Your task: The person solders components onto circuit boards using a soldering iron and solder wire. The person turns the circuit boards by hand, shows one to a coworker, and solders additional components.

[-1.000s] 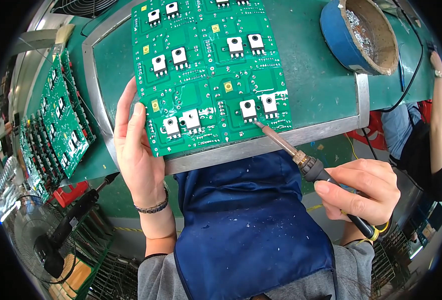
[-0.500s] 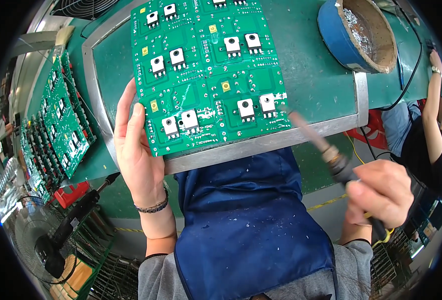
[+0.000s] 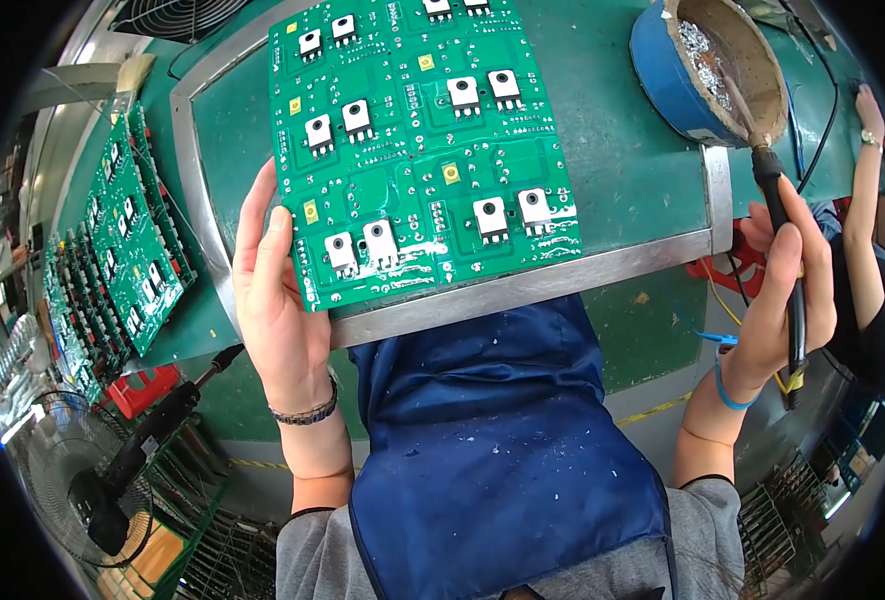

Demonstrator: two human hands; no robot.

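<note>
My left hand grips the left edge of a green circuit board, thumb on top and the other fingers partly hidden beneath. Black, white-topped transistors stand in pairs on the board, with small yellow parts between them. Its near edge lies over the metal frame at the table's front. In my right hand is a soldering iron, held by its black handle like a pen. The iron's tip reaches into a round blue bowl with a brown inner wall and silvery solder scraps inside.
Several populated circuit boards stand on edge at the left, near a brush. A fan sits lower left, and another black grille lies at the top. At the right, a co-worker's arm rests by the table. Black cables run beside the bowl.
My right hand has swung the soldering iron up and right, from beside the board's near right corner into the blue bowl. The left hand and the board have barely shifted.
</note>
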